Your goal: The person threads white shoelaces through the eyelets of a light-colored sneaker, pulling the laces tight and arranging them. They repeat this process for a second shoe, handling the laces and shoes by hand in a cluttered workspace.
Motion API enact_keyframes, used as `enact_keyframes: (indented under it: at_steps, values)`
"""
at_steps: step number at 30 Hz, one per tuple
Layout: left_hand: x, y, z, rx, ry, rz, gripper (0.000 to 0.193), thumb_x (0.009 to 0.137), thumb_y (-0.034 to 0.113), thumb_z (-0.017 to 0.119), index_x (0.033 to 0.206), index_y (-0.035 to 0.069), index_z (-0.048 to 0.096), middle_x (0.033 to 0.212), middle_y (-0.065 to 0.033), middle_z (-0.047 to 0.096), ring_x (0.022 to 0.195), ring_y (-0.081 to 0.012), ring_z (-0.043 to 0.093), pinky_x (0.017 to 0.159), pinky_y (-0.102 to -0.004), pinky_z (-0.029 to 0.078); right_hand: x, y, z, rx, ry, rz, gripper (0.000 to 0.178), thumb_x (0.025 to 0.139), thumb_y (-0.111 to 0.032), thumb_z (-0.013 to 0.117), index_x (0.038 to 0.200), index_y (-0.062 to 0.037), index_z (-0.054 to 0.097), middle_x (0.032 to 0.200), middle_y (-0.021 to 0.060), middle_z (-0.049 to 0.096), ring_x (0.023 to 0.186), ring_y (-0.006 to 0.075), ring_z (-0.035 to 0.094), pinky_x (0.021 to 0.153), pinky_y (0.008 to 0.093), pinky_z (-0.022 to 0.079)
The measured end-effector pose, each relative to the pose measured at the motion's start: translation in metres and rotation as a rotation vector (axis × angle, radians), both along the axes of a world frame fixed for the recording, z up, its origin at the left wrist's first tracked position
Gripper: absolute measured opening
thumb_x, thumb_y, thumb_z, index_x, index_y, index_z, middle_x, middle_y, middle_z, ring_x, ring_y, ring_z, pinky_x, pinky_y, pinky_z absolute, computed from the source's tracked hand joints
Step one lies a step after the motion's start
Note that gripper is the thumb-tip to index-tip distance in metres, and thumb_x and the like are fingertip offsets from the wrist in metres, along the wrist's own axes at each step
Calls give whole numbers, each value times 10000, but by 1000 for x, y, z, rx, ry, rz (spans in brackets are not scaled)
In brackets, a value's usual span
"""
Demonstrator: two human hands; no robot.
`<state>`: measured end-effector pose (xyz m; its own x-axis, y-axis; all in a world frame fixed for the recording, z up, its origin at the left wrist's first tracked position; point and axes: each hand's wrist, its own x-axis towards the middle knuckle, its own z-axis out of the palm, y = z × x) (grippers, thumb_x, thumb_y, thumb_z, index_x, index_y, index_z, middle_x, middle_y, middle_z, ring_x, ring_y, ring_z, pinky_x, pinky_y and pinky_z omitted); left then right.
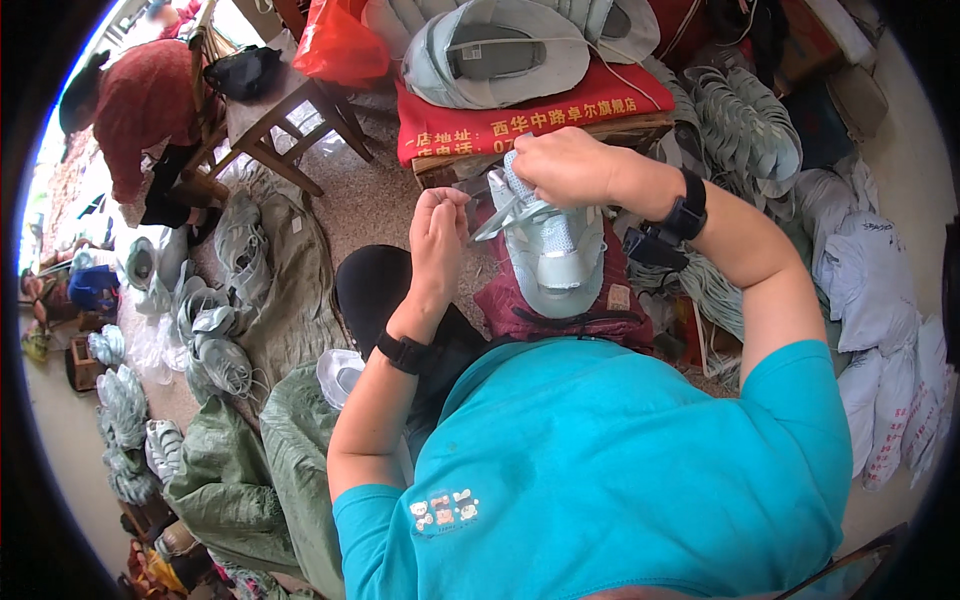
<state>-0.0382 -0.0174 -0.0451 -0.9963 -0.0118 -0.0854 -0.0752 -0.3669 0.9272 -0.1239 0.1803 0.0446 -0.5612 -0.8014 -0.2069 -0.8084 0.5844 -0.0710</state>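
A pale grey-green shoe upper (560,280) lies on my lap over a dark red cloth, its toe toward me. My right hand (560,168) is closed at its far end, fingers bent against the tongue and the eyelet edge. Just left of the upper, my left hand (440,225) is raised with its fingers pinched together. Whatever they pinch is too small to make out. Between the hands, a pale side flap (495,222) of the upper sticks out to the left. Both wrists carry black bands.
Ahead stands a low bench with a red printed cloth (440,125), bearing more shoe uppers (500,55). Stacked uppers (745,125) and white sacks (870,270) are at right. Uppers (215,340) and green sacking (230,480) lie at left, near a wooden chair (290,115) and a bending person (150,100).
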Motion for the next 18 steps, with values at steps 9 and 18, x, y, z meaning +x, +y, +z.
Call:
enact_keyframes:
  at_steps: [9,18]
  values:
    - [-1,11,-15,-144,177,-100,187,1016,123,483,1124,16,591,839,13,566,779,-68,528,670,-208,435,3,-51,43,-882,-462,157,86,826,-79,625,874,-11,601,842,108,597,778,220,634,672,357,513]
    - [-13,42,12,-790,408,12,98,830,47,685,890,33,609,822,-71,595,814,-222,605,693,-346,500,106,-92,29,-1069,-659,536,106,784,-9,630,834,-27,539,876,127,556,795,310,609,704,391,502]
